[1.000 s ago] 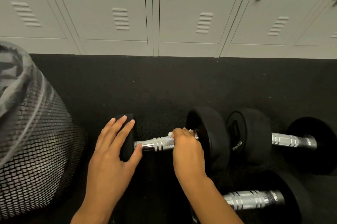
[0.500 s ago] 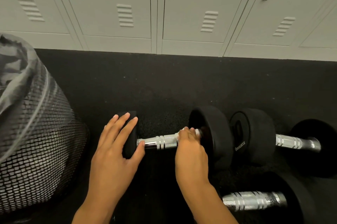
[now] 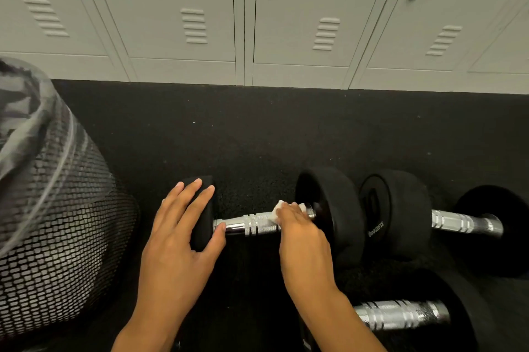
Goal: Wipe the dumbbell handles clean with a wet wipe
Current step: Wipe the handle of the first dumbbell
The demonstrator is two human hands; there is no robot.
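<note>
A black dumbbell lies on the floor with its chrome handle (image 3: 249,224) running left to right. My left hand (image 3: 183,234) rests flat over its left weight (image 3: 203,188), fingers spread, thumb touching the handle's left end. My right hand (image 3: 300,237) presses a small white wet wipe (image 3: 277,210) onto the right end of the handle, next to the right weight (image 3: 332,205). Most of the wipe is hidden under my fingers.
A second dumbbell (image 3: 463,221) lies to the right, a third dumbbell (image 3: 400,314) at the bottom right. A black mesh bin (image 3: 57,237) with a grey liner stands at the left. Grey lockers (image 3: 183,22) line the back, above the black floor mat (image 3: 243,134).
My right hand stays at the right end of the handle; the white wipe now shows more clearly at my fingertips. My left hand has kept its hold on the left weight.
</note>
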